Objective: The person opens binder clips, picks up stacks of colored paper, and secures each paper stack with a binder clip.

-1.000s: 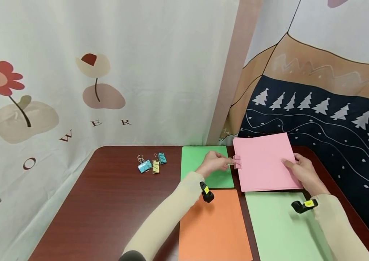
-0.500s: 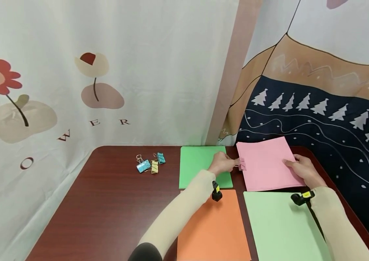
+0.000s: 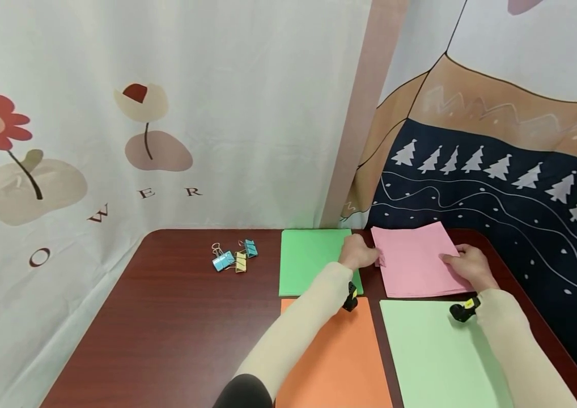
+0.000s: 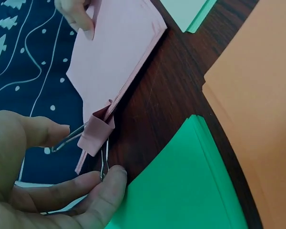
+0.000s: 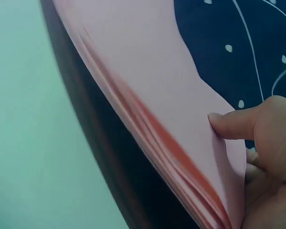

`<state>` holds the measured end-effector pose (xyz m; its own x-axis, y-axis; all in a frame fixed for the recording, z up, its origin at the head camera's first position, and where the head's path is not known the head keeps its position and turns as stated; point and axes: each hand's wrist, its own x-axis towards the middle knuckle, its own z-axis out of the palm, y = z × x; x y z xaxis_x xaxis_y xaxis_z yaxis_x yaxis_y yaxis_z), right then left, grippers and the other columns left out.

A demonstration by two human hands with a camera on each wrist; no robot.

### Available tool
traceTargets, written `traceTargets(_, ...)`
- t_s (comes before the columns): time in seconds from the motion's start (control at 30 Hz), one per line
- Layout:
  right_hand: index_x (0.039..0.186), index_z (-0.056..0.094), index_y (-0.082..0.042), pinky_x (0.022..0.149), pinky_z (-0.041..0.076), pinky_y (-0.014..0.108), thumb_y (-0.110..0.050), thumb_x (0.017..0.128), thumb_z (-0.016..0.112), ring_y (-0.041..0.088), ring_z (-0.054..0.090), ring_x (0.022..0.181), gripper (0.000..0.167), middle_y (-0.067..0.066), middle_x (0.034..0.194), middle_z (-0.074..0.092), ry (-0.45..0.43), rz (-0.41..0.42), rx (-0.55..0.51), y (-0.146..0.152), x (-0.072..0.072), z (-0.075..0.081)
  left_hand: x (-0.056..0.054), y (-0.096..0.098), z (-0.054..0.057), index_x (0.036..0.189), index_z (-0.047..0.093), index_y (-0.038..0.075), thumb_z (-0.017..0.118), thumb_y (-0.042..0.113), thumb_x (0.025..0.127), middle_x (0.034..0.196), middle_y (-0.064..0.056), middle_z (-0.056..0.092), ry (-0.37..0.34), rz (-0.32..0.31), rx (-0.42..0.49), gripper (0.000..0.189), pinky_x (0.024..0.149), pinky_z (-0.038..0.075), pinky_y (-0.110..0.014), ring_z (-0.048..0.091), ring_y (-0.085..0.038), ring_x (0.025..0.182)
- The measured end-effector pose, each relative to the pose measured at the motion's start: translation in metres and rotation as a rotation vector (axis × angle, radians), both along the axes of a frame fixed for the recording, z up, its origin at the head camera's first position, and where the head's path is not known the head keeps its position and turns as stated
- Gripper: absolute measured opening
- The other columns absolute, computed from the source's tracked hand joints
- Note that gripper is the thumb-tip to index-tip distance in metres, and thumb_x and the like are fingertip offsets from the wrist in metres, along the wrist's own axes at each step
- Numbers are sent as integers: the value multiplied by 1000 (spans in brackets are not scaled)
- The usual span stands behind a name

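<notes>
A pink binder clip (image 4: 96, 136) sits on the left edge of a stack of pink paper (image 3: 416, 260). My left hand (image 3: 357, 253) holds the clip by its two wire handles, thumb on one and fingers on the other, as the left wrist view shows. In the head view that hand covers most of the clip. At the stack's right edge my right hand (image 3: 474, 269) pinches the sheets, thumb (image 5: 233, 123) on top and fingers underneath. The sheets fan slightly apart along the near edge in the right wrist view.
Left of the pink paper lies a bright green stack (image 3: 314, 260). Nearer are an orange stack (image 3: 339, 351) and a pale green one (image 3: 436, 345). Two blue binder clips (image 3: 223, 260) and a yellow binder clip (image 3: 240, 262) lie on the brown table (image 3: 176, 317), against a curtain.
The pink stack has come down lower, its far edge tilting less. My left hand has moved right with the clip, now hiding more of it. The right hand keeps its grip on the paper.
</notes>
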<state>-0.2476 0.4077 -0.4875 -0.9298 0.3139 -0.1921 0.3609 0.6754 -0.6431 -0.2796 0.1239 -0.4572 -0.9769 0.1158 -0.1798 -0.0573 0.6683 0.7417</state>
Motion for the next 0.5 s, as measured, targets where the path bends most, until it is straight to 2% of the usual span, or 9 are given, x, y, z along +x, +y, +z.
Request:
traceTargets(0.2, 139, 43, 18, 108, 44, 65, -29, 99, 63, 49, 48, 115, 65, 41, 136, 50, 26, -4, 121, -9, 2, 1, 3, 4, -1, 73, 77, 5, 74, 27, 91, 66, -2, 68, 35, 18, -12, 29, 52, 40, -24, 53, -12, 63)
traceTargets(0.5, 137, 46, 19, 105, 44, 68, -30, 98, 60, 55, 51, 117, 63, 42, 135, 51, 44, 39, 230, -15, 7, 4, 1, 6, -4, 67, 75, 7, 73, 27, 93, 61, -1, 64, 40, 26, 6, 33, 50, 38, -24, 53, -12, 61)
